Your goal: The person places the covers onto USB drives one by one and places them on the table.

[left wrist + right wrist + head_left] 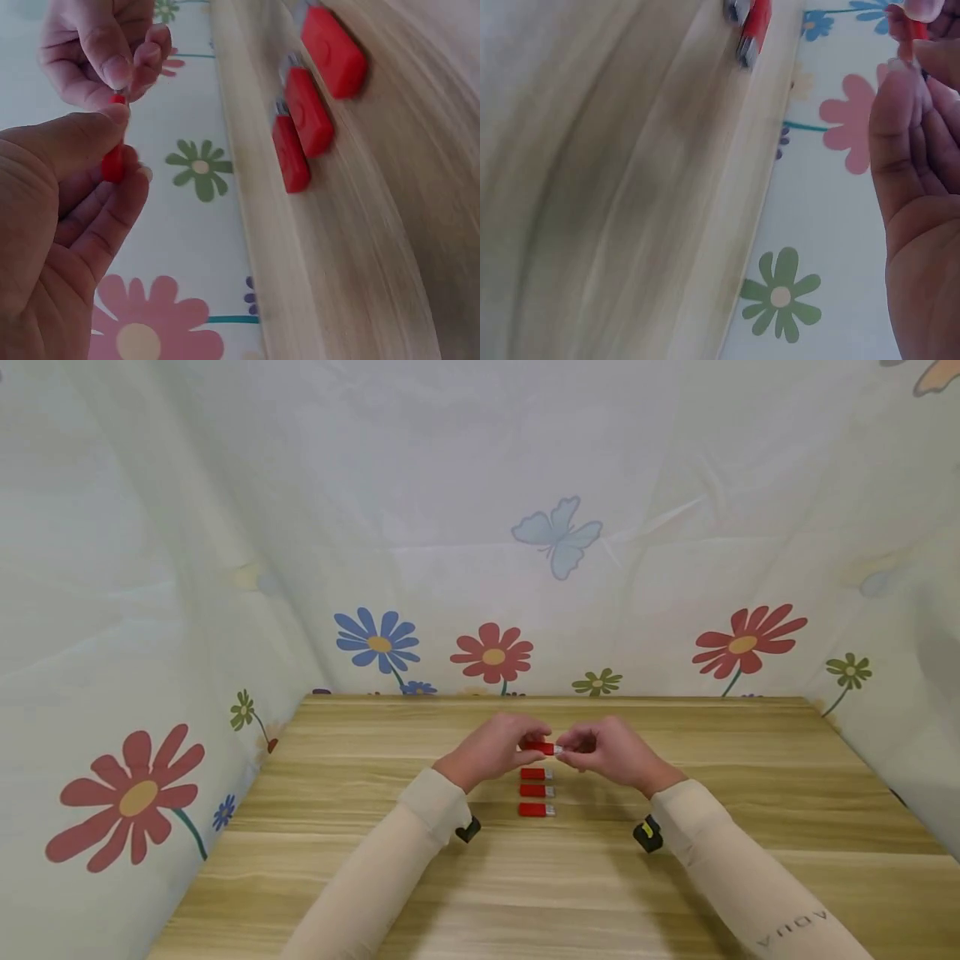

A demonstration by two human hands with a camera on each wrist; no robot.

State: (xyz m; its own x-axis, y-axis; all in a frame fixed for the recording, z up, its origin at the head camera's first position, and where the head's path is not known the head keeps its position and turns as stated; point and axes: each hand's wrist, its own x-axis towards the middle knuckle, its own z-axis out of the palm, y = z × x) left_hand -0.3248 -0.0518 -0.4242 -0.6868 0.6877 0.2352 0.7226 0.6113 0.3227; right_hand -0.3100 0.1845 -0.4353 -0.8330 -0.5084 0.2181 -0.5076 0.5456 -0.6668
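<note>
My left hand pinches a red USB flash drive by its body, between thumb and fingers, above the table. My right hand pinches the silver connector end of the same drive from the other side. In the left wrist view the held flash drive is partly hidden by the left thumb. Just nearer than the hands, three more red USB flash drives lie in a column: a far one, a middle one and a near one. Their silver connectors all face right.
The wood-grain table reaches back to a white curtain printed with flowers and a butterfly. More of this curtain hangs along both sides. A black wrist device sits under the right cuff, another under the left.
</note>
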